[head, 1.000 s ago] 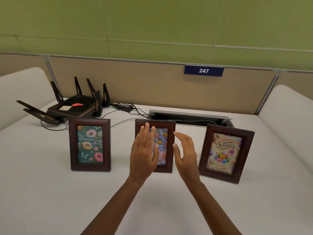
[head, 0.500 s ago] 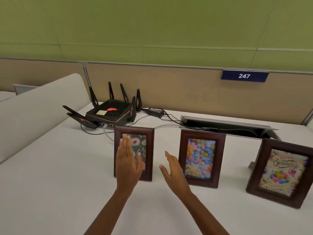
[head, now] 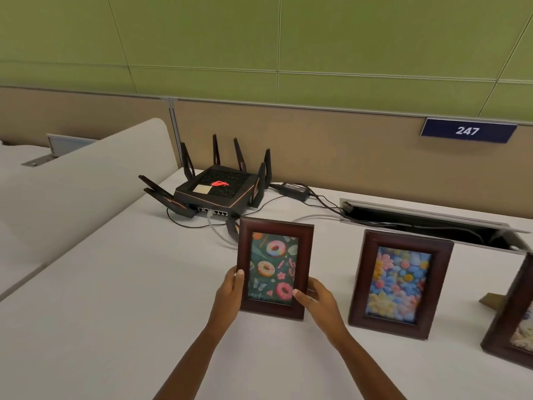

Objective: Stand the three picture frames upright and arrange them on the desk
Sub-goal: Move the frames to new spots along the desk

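While both hands [head: 229,294] [head: 318,303] grip the donut frame [head: 274,269], the third frame [head: 512,319] is cut off.

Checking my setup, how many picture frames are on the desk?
3: the donut frame between both hands, the flower frame to its right, and a third frame cut off at the right edge.

A white desk [head: 86,313] fills the lower frame. At centre, a left hand [head: 227,293] and right hand [head: 318,303] grip the sides of an upright doughnut frame [head: 274,269]. To its right stands a flower frame [head: 399,284]; a third frame [head: 513,321] is cut off at the right edge. Behind them, centre left, sits a black router [head: 216,192] with cables [head: 323,202]. Upper right, a blue sign [head: 467,130] reads 247
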The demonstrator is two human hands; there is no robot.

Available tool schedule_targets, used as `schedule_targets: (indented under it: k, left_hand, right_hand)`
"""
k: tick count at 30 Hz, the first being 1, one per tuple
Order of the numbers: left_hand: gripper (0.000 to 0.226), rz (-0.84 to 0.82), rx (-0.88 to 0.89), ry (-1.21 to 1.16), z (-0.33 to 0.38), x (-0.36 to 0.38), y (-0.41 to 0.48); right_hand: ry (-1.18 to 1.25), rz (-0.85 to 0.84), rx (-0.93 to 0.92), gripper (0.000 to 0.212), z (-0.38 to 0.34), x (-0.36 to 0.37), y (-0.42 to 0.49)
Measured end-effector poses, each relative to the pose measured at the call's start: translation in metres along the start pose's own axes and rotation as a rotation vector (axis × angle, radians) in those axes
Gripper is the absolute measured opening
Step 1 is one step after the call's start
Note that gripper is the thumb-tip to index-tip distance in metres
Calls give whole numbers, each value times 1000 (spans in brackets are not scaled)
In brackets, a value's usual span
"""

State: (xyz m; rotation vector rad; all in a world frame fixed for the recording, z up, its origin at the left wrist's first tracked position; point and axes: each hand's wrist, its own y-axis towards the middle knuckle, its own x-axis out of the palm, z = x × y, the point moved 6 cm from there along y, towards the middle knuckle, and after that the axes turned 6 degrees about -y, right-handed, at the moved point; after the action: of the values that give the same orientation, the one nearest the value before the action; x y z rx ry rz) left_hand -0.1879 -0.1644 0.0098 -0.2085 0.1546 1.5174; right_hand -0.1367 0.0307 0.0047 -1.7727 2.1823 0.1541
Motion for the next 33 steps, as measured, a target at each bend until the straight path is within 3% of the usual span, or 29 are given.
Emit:
schedule_targets:
  k: [4, 11, 16, 33]
  left_hand:
    - [24, -120, -4, -29, -6, 0, 11]
    - [17, -226, 41, -63, -7, -8, 23]
    - [25, -259, 64, -49, -3, -18, 29]
    - [21, -316, 58, -313, 19, -94, 47]
  right_hand:
    - [102, -56, 31, 23, -3, 6, 8]
    - [307, -110, 146, 25, -7, 16, 19]
    - [366, -113, 161, 33, -17, 25, 23]
    - [131, -126, 16, 27, -130, 68, 24]
